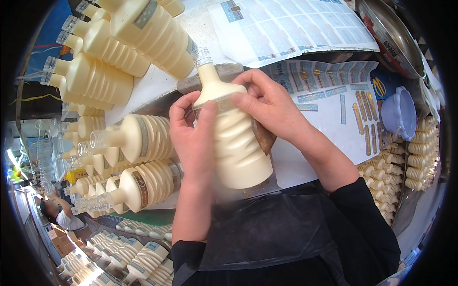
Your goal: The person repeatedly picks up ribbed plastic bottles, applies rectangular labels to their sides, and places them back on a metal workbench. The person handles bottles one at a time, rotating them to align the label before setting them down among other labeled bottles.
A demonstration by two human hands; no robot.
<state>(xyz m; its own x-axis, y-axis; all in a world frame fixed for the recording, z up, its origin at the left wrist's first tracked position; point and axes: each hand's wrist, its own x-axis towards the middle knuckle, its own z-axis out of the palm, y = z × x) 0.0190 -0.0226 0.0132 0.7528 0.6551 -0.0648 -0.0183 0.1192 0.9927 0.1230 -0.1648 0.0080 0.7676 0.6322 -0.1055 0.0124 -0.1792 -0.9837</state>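
A cream-coloured bottle (241, 157) with a spiral-ridged body and a clear threaded neck lies tilted before me, its neck pointing away. My left hand (193, 126) grips its left side, thumb laid flat over the shoulder. From the right, my right hand (267, 102) holds the shoulder, with its thumb on the front and its fingers bent behind. Between the two thumbs a narrow patterned label (223, 103) runs across the shoulder; its ends are hidden under my hands. A brown angular piece (263, 137) shows beside the bottle's right side.
Similar bottles (143, 138) lie stacked at left, with more (100, 78) beyond. Label sheets (291, 28) and loose strips (367, 105) cover the right side. A lilac bucket (400, 113), yellow-handled scissors (379, 87) and a metal basin (391, 28) stand farther right. Another person (67, 217) is at far left.
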